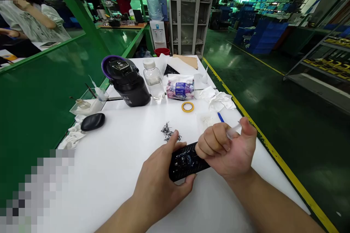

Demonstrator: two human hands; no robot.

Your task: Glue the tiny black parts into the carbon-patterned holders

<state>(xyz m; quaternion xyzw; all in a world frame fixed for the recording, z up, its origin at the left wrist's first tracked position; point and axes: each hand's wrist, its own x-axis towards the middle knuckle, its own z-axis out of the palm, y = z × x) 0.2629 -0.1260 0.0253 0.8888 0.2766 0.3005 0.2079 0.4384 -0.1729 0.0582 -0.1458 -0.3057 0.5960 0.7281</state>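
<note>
My left hand (161, 174) is closed round a long black part (183, 162) that lies on the white table (120, 160), thumb underneath and fingers on top. My right hand (229, 149) is palm up over the part's right end, its fingers curled, pinching a small clear tube-like thing (234, 131) between thumb and fingers. A heap of tiny black bits (169, 133) lies just beyond my left hand.
Farther back stand a black jug with a purple lid (126, 80), a clear bottle (153, 79), a printed packet (180, 89), a yellow tape ring (187, 107) and white wipes (218, 99). A clear tray (87, 103) and a black oval thing (93, 121) lie left. Two people are at the far left.
</note>
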